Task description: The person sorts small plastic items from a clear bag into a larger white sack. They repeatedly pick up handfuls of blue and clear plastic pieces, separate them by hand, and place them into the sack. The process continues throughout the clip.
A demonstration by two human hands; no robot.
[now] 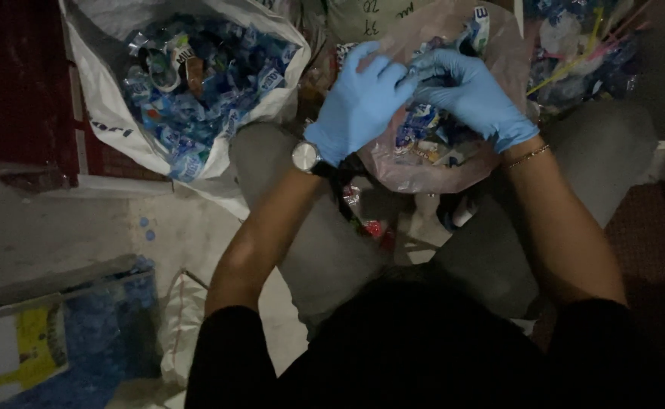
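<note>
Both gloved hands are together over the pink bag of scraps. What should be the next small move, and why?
Probably lift the piece clear of the pink bag. The left hand and right hand meet above it, fingers pinching something small and bluish; what exactly they grip is hidden.

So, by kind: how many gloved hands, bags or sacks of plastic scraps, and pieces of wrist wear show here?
Gloved hands: 2, the left hand and right hand, both in blue gloves.
Bags of scraps: 3, the white sack, pink bag, far bag.
Wrist wear: 2, the watch and bracelet.
Total: 7.
</note>
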